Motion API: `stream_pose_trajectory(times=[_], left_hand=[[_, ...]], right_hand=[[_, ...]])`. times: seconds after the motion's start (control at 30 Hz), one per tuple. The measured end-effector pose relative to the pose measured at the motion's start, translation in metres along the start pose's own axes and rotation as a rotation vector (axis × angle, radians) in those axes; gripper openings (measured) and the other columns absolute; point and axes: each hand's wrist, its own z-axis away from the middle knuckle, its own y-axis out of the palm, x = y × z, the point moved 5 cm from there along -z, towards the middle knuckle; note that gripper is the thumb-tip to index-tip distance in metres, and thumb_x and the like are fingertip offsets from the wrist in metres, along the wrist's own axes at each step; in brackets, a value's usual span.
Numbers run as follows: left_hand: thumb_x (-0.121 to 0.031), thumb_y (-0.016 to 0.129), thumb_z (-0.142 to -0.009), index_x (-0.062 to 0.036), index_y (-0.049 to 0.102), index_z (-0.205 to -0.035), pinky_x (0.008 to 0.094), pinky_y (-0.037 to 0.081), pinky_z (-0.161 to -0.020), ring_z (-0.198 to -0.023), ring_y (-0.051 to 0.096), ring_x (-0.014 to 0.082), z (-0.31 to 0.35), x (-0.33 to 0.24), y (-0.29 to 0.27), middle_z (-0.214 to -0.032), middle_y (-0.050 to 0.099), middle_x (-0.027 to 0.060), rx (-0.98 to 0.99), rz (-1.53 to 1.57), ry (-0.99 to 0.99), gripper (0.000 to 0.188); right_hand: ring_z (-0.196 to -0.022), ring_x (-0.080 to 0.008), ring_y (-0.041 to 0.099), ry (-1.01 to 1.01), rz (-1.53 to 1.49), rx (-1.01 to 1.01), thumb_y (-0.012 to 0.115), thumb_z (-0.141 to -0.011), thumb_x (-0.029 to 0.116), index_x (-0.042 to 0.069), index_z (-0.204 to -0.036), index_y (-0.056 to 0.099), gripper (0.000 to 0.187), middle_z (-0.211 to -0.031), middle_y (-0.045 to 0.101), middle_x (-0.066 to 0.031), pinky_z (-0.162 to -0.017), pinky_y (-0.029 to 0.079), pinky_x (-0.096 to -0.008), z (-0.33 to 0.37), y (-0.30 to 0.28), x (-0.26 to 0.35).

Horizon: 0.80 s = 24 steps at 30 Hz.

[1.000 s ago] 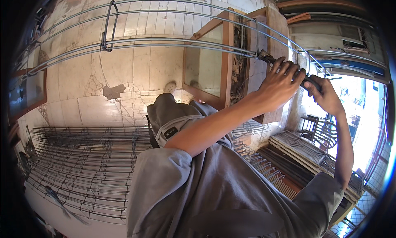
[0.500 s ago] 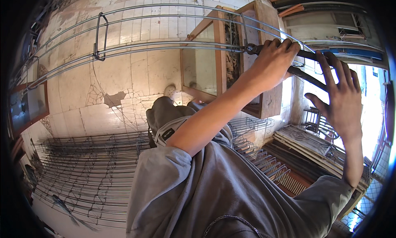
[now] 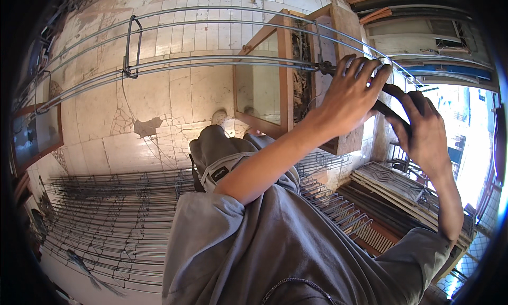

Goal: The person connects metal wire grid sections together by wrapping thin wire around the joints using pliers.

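Long thin steel bars [image 3: 243, 58] run across the upper view, joined by rectangular wire stirrups [image 3: 127, 48] into a cage. At a corner of the right-hand stirrup, the jaws of dark long-handled pincers [image 3: 390, 110] meet the lower bars. My left hand [image 3: 344, 96] is curled over the pincers close to their jaws, partly covering them. Farther back, my right hand [image 3: 427, 138] closes around the handle ends, thumb on the lower handle. The tie at the jaws is too small to make out.
A wooden-framed glass cabinet [image 3: 286, 67] stands beneath the bars. Many tied steel rods [image 3: 111, 225] lie at lower left. Bent wire stirrups [image 3: 344, 215] and stacked panels [image 3: 391, 178] are at right. The tiled floor has a broken patch [image 3: 148, 127].
My right hand has gone from spread fingers to a closed hold on the handles, moving left and slightly down. My left hand has shifted slightly down, its fingers lifting a little.
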Motion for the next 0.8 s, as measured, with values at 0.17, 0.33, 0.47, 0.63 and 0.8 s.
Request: stream_pose_trajectory(times=[0.17,0.33,0.47,0.63,0.8], left_hand=[[-0.023,0.082,-0.069,-0.0036,0.043,-0.138,0.0572,0.033,-0.103,-0.115,0.048,0.0363,0.015,-0.006,0.030,-0.120,0.050,0.0193,-0.158,-0.001,-0.001,0.081],[-0.015,0.080,-0.066,-0.0036,0.054,-0.118,0.0528,0.038,-0.095,-0.108,0.053,0.0328,0.001,0.014,0.044,-0.114,0.054,0.0175,-0.113,-0.168,0.036,0.059],[-0.011,0.081,-0.063,-0.0032,0.055,-0.111,0.0501,0.039,-0.093,-0.104,0.055,0.0318,-0.001,0.014,0.039,-0.110,0.056,0.0165,-0.030,-0.065,0.004,0.055],[-0.011,0.082,-0.063,-0.0005,0.054,-0.110,0.0489,0.040,-0.093,-0.103,0.056,0.0326,-0.012,0.009,0.033,-0.106,0.057,0.0171,0.028,0.067,0.014,0.056],[-0.009,0.082,-0.063,0.0014,0.053,-0.113,0.0494,0.042,-0.091,-0.102,0.058,0.0335,-0.015,0.021,0.019,-0.105,0.059,0.0191,0.026,0.105,-0.017,0.058]], right_hand=[[-0.049,-0.0135,0.049,0.658,-0.753,0.281,0.040,-0.101,0.048,0.009,-0.128,0.058,0.051,-0.074,0.065,-0.0101,-0.050,0.042,-0.0275,0.003,0.024,-0.050],[-0.043,-0.0117,0.047,0.807,-0.965,0.339,0.030,-0.100,0.058,0.009,-0.134,0.052,0.064,-0.066,0.061,-0.0069,-0.043,0.037,-0.0244,0.001,0.027,-0.048],[-0.088,-0.0217,0.063,0.383,-0.460,0.030,0.025,-0.101,0.054,0.004,-0.140,0.045,0.067,-0.106,0.065,-0.0181,-0.082,0.049,-0.0349,0.013,-0.002,-0.064],[-0.127,-0.0358,0.050,-0.027,0.261,-0.162,0.047,-0.092,0.028,0.000,-0.138,0.047,0.054,-0.137,0.051,-0.0220,-0.104,0.040,-0.0474,0.057,-0.059,-0.045],[-0.117,-0.0308,0.057,-0.885,0.510,-0.913,0.063,-0.088,0.049,0.007,-0.135,0.049,0.065,-0.130,0.055,-0.0166,-0.102,0.042,-0.0519,0.144,-0.004,-0.019]])
